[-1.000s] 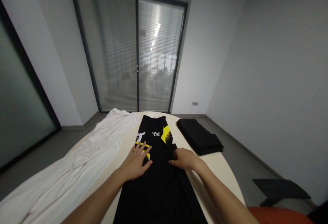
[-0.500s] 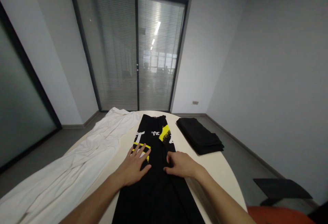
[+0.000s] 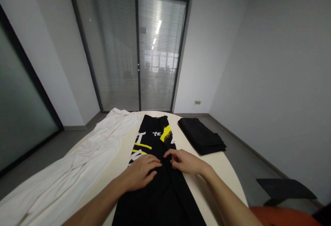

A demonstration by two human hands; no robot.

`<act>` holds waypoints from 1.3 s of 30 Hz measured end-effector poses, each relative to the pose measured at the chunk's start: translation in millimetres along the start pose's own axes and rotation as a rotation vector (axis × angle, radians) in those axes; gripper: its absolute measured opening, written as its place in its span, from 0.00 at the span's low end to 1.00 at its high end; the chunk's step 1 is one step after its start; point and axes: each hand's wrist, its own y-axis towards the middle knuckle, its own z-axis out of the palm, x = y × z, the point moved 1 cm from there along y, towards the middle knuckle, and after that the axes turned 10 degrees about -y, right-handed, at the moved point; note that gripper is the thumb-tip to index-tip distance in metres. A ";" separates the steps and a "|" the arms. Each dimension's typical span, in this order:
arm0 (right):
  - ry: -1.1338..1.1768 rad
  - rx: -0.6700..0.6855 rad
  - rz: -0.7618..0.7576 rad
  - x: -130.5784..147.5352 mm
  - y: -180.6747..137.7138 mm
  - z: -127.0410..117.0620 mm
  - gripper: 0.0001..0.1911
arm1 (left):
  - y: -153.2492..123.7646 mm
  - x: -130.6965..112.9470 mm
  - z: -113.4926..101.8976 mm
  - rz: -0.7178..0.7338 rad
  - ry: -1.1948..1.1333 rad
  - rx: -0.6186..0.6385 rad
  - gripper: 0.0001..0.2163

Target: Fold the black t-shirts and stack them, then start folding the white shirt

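While the black garment (image 3: 155, 198) remains lengthwise along the middle of the table (image 3: 229, 174), from near the far edge down to the bottom of the view, the left hand (image 3: 142, 172) has shifted inward from the printed side. White lettering and yellow bands (image 3: 143, 146) that it partly covered are now more exposed. It rests palm down, fingers extended, over the garment's central portion. The right hand (image 3: 187, 162) has moved in from the garment's right border; its fingers are curled beside the lengthwise layer edge. Whether they pinch fabric cannot be told. The two hands are separate, fingertips near each other. Judged from this shift, handling now centres on aligning and flattening the inner layer edge. White cloth (image 3: 77, 171) lies along the table's left edge; folded black cloth (image 3: 200, 134) lies near its far right edge.
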 end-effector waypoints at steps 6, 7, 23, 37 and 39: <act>-0.150 0.025 0.030 -10.5 -1.3 -1.0 0.19 | 5.0 -39.1 4.9 0.149 -0.040 0.151 0.23; -0.163 0.013 0.048 -12.7 -1.5 -1.3 0.19 | 5.8 -43.5 7.3 0.176 -0.007 0.158 0.24; -0.046 0.031 0.193 -37.8 -1.5 2.9 0.09 | 23.6 -55.6 47.2 0.295 0.383 -0.038 0.06; -0.143 -0.128 0.087 -40.1 5.8 2.8 0.09 | 13.4 -39.0 31.0 -0.023 0.036 -0.233 0.08; -0.149 -0.121 0.091 -42.4 4.8 2.6 0.09 | 11.3 -36.0 27.0 0.006 0.018 -0.143 0.10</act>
